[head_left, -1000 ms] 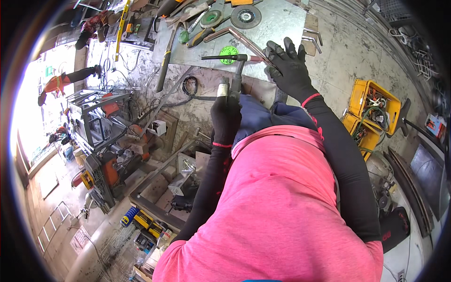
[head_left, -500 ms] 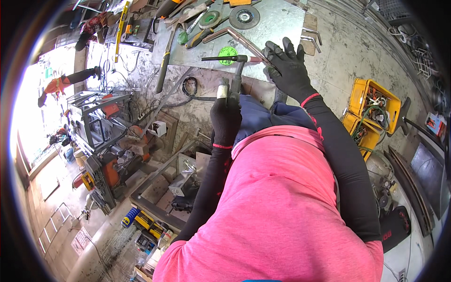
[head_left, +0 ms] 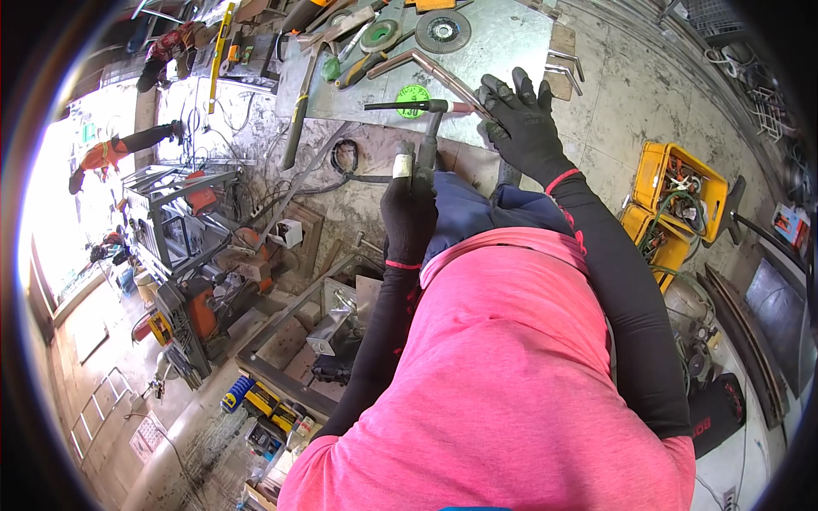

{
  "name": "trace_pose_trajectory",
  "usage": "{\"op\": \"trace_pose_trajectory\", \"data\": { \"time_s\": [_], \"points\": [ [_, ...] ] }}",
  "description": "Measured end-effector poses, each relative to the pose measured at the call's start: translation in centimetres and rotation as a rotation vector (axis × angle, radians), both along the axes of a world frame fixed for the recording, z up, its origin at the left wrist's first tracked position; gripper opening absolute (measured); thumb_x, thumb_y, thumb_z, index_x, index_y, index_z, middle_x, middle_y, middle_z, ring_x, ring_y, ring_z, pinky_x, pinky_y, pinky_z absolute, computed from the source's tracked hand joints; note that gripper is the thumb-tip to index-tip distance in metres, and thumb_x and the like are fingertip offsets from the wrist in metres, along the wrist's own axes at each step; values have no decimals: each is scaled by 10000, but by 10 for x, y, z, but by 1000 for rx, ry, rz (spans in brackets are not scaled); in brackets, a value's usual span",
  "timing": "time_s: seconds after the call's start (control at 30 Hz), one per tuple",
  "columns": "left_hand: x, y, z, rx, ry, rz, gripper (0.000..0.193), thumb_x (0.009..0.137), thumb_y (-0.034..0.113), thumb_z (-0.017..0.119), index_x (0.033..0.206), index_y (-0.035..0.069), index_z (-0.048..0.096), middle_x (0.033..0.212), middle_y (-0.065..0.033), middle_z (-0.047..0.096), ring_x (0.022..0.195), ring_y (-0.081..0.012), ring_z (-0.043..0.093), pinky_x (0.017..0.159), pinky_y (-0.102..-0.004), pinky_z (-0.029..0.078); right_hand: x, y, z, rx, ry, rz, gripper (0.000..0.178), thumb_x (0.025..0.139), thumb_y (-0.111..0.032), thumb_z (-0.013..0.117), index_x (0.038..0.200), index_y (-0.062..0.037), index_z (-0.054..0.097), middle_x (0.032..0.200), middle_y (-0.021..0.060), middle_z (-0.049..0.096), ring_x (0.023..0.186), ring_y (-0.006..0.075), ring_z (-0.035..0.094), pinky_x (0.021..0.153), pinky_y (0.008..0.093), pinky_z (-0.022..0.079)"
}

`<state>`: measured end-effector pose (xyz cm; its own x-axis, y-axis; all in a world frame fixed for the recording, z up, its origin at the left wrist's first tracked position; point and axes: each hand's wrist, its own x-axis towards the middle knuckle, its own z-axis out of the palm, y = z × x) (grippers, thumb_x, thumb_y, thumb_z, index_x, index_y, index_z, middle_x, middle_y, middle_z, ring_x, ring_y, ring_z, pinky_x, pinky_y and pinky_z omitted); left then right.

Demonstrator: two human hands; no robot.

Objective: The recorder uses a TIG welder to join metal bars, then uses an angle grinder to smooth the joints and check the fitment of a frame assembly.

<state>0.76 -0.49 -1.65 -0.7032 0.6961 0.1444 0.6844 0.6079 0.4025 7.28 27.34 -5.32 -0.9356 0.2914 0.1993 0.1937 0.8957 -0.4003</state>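
My left hand [head_left: 409, 209], in a black glove, is closed round the handle of a TIG welding torch [head_left: 431, 140]. The torch's long black back cap [head_left: 396, 106] points left, and its pinkish cup [head_left: 462, 108] points right toward my other hand. My right hand [head_left: 521, 123], also gloved, is spread at the near right edge of the metal-topped table [head_left: 503, 51], fingers apart and pointing away from me. Beside its thumb and forefinger ends a bent copper-coloured tube [head_left: 443, 75] lying on the table. Whether the fingers touch this tube cannot be made out.
A hammer [head_left: 300, 111], a grinding disc [head_left: 443, 31] and a green-rimmed wheel [head_left: 379, 36] lie on the table. Yellow crates [head_left: 682, 192] with cables stand at right. At left are metal frames [head_left: 170, 221] and two other people [head_left: 106, 157]. A torch cable [head_left: 345, 162] trails left.
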Motion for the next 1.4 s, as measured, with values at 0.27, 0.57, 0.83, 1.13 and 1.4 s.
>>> {"op": "trace_pose_trajectory", "data": {
  "time_s": [0.27, 0.57, 0.83, 1.13, 1.4],
  "points": [
    [-3, 1, 4, -91, 69, -12, 237, 1073, 181, 660, 916, 3, 652, 799, -181, 678, 699, -415, 683, 617, -500, 517, 0, 0, -5, -33, 80, -7, 422, 1018, -387, 659, 1369, -169, 747, 1674, 6, 556, 1628, 410, 332, 1304, 739, 188],
    [3, -21, -34, 345, -290, 230, 177, 1064, 182, 692, 1025, 10, 699, 904, -124, 739, 677, -241, 699, 626, -386, 565, 2, 2, 21, -92, 25, 24, 541, 994, -301, 765, 1493, -124, 654, 1687, 92, 528, 1612, 397, 389, 1333, 589, 223],
    [-16, -31, 39, 1033, -1021, 878, 350, 1123, 303, 641, 1215, -27, 714, 935, -95, 729, 726, -181, 694, 697, -319, 589, 105, 17, 32, -824, 132, -443, 494, 1031, -177, 800, 1452, -19, 595, 1412, 136, 674, 1241, 205, 689, 1003, 345, 578],
    [-59, 21, 52, 1009, -1138, 607, 364, 1081, 235, 710, 1321, -35, 668, 1038, -80, 718, 785, -117, 674, 676, -275, 554, 88, -8, 46, -1004, -150, -421, 426, 988, -214, 861, 1313, -38, 648, 986, 26, 675, 780, 99, 633, 661, 281, 528],
    [-43, 17, 44, 717, -1130, 577, 556, 1063, 114, 624, 1595, -1, 513, 1146, -55, 701, 918, -109, 684, 761, -276, 570, 75, -20, 37, -592, -287, -401, 421, 917, -348, 898, 1196, -71, 747, 995, 108, 786, 831, 263, 748, 787, 389, 581]
  ]
}}
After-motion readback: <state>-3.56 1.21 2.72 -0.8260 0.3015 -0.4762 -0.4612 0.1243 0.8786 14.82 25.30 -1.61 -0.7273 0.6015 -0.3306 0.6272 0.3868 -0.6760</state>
